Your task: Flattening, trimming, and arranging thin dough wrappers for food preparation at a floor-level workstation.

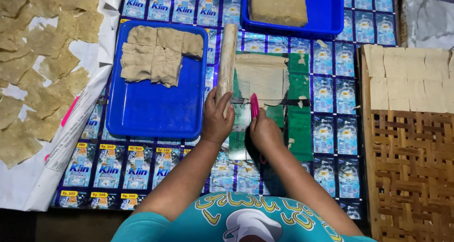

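Dough sheet (259,79), thin and beige, is lying flat on a green board (299,123) near the middle of the mat (331,128), which is patterned with blue sachet prints. The left hand (216,119) is gripping the near end of a rolling pin (227,60), fingers wrapped around it; the pin is lying along the sheet's left edge, pointing toward the mat's far edge. The right hand (266,132) is closing around a pink-handled cutter (254,105), whose tip is touching the sheet's near edge. The two hands are sitting just beside each other, not touching. A dark line is crossing the board just below the sheet, though what it is cannot be told.

Left of the pin, a blue tray (156,107) is holding a pile of folded dough pieces (158,52) in its far half. Another blue tray (331,15) at the mat's far edge is carrying a thick dough block (278,4). Along the mat's right edge, a woven rack (406,176) is bearing pale cut squares (411,76) laid edge to edge across its far part. On the left, white paper (90,57) is overlapping the mat's left edge and holding many thin, irregular pieces (38,67) spread out in rows. The person's teal shirt (246,218) is showing at the near edge.
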